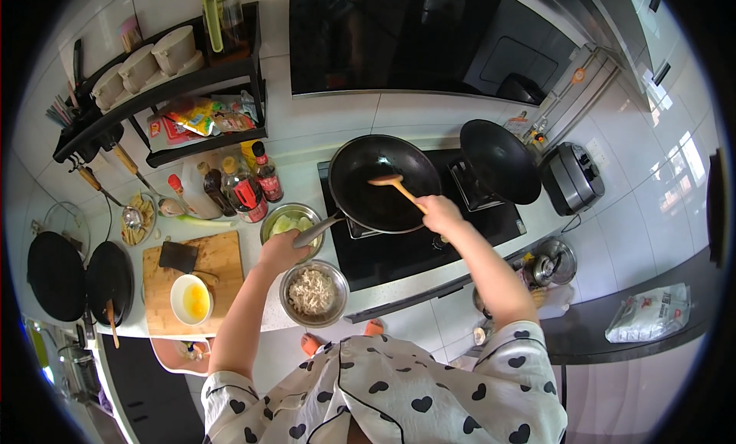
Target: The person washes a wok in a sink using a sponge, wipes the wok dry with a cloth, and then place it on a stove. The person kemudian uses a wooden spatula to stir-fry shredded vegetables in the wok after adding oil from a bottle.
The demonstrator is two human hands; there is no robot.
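Note:
My left hand [280, 251] grips the grey handle of a dark wok [368, 208], which stands on the left burner of the black gas hob [368, 271]. In my right hand [441, 215] is a wooden spatula [407, 196]; its reddish-brown head is inside the wok against the dark inner surface. Just beyond my left hand, a steel bowl of pale green vegetable pieces [290, 224] is partly hidden by the hand and handle. Nearer to me, a steel bowl [343, 297] holds pale shredded food [311, 292].
A cutting board [158, 306] bears a cleaver [178, 256] and a white bowl of cracked eggs [192, 300]. Sauce bottles [244, 194] stand by the wall under a black rack [201, 152]. A second dark pan [500, 162] is on the right burner, beside a grey appliance [572, 177].

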